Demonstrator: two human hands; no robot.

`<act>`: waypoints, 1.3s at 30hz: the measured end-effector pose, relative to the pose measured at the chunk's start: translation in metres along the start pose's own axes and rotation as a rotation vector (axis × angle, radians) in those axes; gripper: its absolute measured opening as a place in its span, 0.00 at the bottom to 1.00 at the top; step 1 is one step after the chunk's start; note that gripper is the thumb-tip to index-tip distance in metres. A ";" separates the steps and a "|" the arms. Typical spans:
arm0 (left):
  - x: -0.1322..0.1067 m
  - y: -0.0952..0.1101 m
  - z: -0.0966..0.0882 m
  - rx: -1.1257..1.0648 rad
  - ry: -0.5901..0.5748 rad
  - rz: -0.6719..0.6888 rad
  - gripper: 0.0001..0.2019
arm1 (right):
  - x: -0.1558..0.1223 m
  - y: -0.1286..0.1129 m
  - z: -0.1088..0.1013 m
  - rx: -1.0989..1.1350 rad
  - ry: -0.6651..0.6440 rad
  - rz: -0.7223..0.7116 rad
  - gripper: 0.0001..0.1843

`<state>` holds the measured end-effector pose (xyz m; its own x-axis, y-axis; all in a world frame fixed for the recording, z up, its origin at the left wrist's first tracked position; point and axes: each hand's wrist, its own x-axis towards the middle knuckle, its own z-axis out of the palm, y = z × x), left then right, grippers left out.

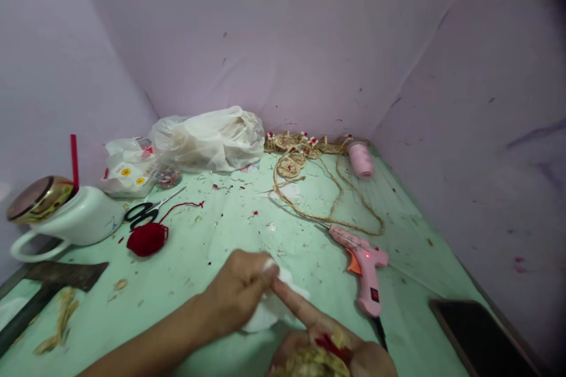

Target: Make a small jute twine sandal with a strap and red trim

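My left hand (241,291) is closed, with its fingertips against the outstretched index finger of my right hand (309,315). A crumpled white tissue-like piece (283,300) shows at and below the left fingers; where it ends under the hand is hidden. The other fingers of my right hand curl around a tan braided piece (316,362) at the bottom edge. Some red yarn (329,346) lies against that piece in the palm. To the right of my hands, a pink hot glue gun (362,256) rests on its side, its red light lit.
A dark phone (481,336) lies at right. Twine (327,215), woven pieces (292,153) and a pink spool (360,159) sit behind. White plastic bags (212,138), scissors (148,212), red yarn ball (148,240), white mug (84,218) and hammer-like tool (66,277) stand leftward.
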<state>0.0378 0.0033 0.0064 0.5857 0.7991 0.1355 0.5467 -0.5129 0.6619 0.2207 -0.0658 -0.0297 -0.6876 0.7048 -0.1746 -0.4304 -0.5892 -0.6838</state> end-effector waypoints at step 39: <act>-0.019 0.042 0.016 -0.185 -0.164 -0.348 0.02 | -0.013 -0.004 0.017 -1.117 0.604 -0.334 0.05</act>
<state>0.0591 -0.0381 0.0196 0.4807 0.8465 -0.2287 0.6209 -0.1444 0.7705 0.2219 -0.0794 -0.0123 -0.1486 0.9885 0.0283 0.3859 0.0843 -0.9187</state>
